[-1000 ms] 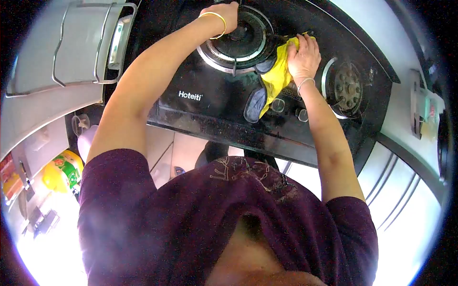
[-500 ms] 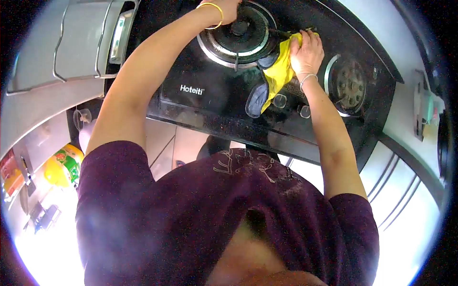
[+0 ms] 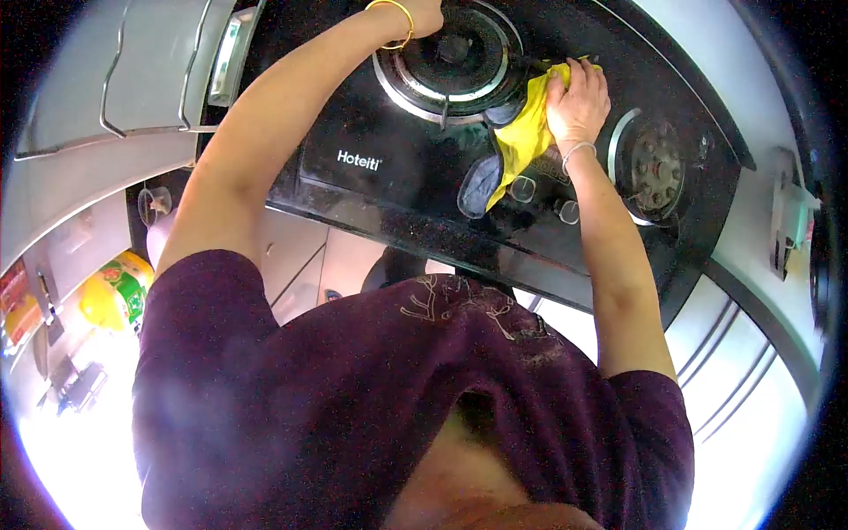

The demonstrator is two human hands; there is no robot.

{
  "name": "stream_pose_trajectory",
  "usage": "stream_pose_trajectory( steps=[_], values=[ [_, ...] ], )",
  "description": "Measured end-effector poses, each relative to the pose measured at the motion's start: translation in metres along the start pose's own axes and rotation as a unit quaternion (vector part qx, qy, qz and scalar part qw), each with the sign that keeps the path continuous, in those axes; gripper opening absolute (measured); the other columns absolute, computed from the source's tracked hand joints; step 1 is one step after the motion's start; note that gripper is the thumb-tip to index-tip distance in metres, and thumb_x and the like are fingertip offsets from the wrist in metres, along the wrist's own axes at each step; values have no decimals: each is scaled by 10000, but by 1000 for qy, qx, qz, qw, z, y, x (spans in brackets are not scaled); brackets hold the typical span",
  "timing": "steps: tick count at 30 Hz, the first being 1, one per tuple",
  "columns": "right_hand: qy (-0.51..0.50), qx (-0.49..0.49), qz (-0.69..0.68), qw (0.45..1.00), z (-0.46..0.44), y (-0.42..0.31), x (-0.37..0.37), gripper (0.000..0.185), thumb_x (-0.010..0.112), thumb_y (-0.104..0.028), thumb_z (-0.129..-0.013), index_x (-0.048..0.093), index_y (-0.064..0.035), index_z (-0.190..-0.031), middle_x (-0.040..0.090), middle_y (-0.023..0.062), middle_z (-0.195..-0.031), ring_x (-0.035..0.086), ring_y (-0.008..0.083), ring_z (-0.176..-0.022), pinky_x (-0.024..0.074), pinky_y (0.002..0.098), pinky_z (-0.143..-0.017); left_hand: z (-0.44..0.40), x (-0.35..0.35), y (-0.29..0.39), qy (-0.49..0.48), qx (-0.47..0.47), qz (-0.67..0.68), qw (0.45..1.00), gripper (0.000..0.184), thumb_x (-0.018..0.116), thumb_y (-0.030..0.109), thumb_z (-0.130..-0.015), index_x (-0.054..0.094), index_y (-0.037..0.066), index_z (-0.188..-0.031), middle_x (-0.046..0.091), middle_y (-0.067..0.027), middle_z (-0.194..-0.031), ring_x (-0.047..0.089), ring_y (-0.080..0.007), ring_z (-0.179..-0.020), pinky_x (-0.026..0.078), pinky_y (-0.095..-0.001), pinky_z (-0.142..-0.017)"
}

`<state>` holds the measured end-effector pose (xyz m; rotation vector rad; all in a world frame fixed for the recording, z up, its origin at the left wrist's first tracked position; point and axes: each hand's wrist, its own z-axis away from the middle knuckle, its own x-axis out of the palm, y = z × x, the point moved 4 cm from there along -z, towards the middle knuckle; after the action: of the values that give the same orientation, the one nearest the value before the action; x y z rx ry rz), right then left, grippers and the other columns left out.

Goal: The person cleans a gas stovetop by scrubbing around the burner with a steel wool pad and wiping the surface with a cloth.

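Observation:
My right hand (image 3: pixel 579 104) is on a yellow cloth (image 3: pixel 527 128) with dark grey edges, thumb and fingers pressing it to the black glass gas stove (image 3: pixel 397 199). The cloth lies bunched between the two burners, its grey corner hanging toward the control knobs (image 3: pixel 522 188). At the top edge, my left hand (image 3: pixel 426 16), with a yellow bangle at the wrist, is beside the large left burner (image 3: pixel 455 49). Its fingers are mostly out of view, so what they hold, if anything, is hidden.
The right burner (image 3: pixel 656 165) sits just right of my right wrist. A wire rack (image 3: pixel 110 79) stands at the left. Farther down on the left are a yellow-and-green package (image 3: pixel 117 291) and a knife (image 3: pixel 49 300). The stove's front edge runs close to my body.
The whole view has shifted slightly, the stove moving a little to the right in it. Both hands keep nearly the same places on the stove, the right still on the cloth.

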<state>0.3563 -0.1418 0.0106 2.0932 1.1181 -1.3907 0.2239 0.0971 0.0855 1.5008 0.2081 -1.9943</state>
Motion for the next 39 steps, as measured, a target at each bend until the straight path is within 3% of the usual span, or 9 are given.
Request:
stream_pose_trajectory(
  steps=[11, 16, 19, 21, 22, 23, 27, 35, 39],
  values=[
    [-2, -7, 1, 1000, -3, -3, -5, 392, 566, -362, -872, 632, -94, -1151, 576, 115, -1282, 484, 325, -1236, 413, 464, -1003, 5, 1, 0, -80, -7, -124, 989, 327, 524, 148, -848, 635, -11, -1111, 678, -217, -1054, 661, -336, -1014, 527, -423, -860],
    [5, -7, 9, 1000, -3, -2, -4, 384, 582, -363, -872, 635, -98, -1145, 585, 119, -1266, 492, 327, -1232, 421, 457, -994, 16, -6, -19, 57, 10, 48, 997, 380, 515, 114, -846, 598, 17, -1204, 677, -223, -1022, 634, -370, -1011, 503, -421, -892],
    [-8, -11, -8, 1000, -3, -1, -4, 380, 587, -365, -873, 634, -109, -1150, 580, 111, -1278, 482, 319, -1244, 411, 459, -1001, 44, -25, -50, 339, 113, 252, 899, 340, 470, -37, -818, 638, 18, -1109, 696, -178, -973, 679, -329, -897, 546, -381, -808],
    [-19, 2, 1, 1000, -2, -5, -8, 362, 549, -336, -914, 621, -98, -1176, 577, 104, -1279, 482, 315, -1244, 391, 450, -1019, 64, -47, -76, 460, 129, 157, 864, 337, 460, -74, -797, 655, 17, -1057, 691, -183, -985, 680, -318, -913, 547, -363, -802],
    [-20, 2, 8, 1000, -2, -4, -7, 357, 545, -330, -916, 620, -99, -1178, 575, 106, -1282, 483, 315, -1243, 391, 446, -1020, 67, -48, -94, 398, 47, 175, 900, 335, 457, -79, -803, 659, 24, -1048, 681, -181, -1033, 669, -322, -941, 537, -356, -829],
    [-20, 1, 8, 1000, -2, -4, -6, 357, 545, -330, -916, 620, -99, -1178, 575, 106, -1282, 483, 315, -1243, 391, 446, -1020, 56, -36, -121, 443, 128, 177, 870, 352, 462, -79, -807, 665, 37, -1070, 668, -177, -1097, 640, -322, -1025, 501, -347, -921],
    [-2, -22, -5, 1000, -2, -1, -2, 379, 582, -347, -877, 625, -92, -1154, 582, 123, -1271, 485, 327, -1234, 401, 466, -1012, 30, 10, -146, 338, 109, 271, 895, 410, 513, -71, -808, 677, 123, -1130, 585, -170, -1279, 544, -313, -1205, 404, -331, -1055],
    [-8, -22, 2, 1000, -2, -2, -1, 382, 565, -343, -886, 619, -88, -1165, 580, 135, -1273, 484, 346, -1233, 399, 470, -1012, -24, 37, -111, 169, 133, 329, 919, 416, 555, 8, -847, 634, 165, -1224, 478, -163, -1398, 476, -341, -1270, 393, -352, -1072],
    [9, -36, 11, 999, -1, -3, -2, 364, 575, -323, -879, 629, -72, -1136, 591, 157, -1248, 509, 362, -1199, 407, 467, -1012, -32, 39, -107, 131, 179, 192, 956, 446, 570, 39, -797, 642, 169, -1217, 538, -185, -1281, 520, -360, -1182, 425, -394, -1020]
  ],
)
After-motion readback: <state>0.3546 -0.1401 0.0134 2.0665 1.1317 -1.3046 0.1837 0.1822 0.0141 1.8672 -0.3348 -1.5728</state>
